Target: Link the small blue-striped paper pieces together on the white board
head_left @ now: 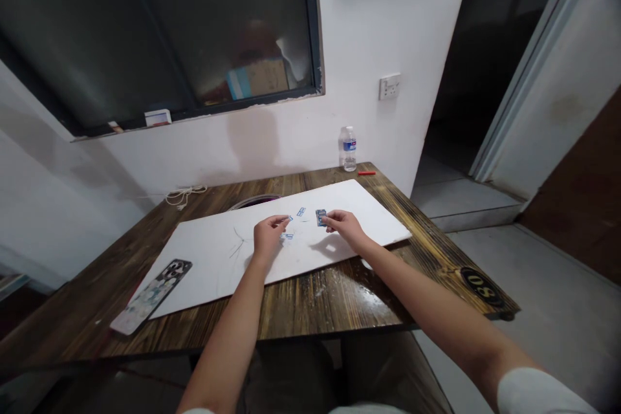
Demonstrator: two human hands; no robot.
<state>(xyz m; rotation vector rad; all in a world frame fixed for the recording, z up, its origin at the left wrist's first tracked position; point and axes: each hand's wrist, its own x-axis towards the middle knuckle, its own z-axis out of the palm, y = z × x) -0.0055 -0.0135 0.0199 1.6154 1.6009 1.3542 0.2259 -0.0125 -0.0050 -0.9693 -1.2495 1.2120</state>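
Note:
My left hand (268, 237) is closed in a pinch above the white board (204, 265), with a small blue-edged piece (290, 217) at its fingertips. To its right, my right hand (345, 225) pinches a small rectangular card (320, 217) with a dark and blue pattern, held up off the board. Between the hands lies a blue-outlined piece (301, 212) on the board. Another blue-outlined piece (287, 237) lies just beside my left fingers, partly hidden by them. What is printed on these pieces is too small to read.
A phone (152, 296) in a patterned case lies across the board's left corner. At the back of the wooden table (310, 314) are a white cable (185, 194), a plastic bottle (348, 150) and a red stick-like object (367, 173). A round dark object sits partly behind the board.

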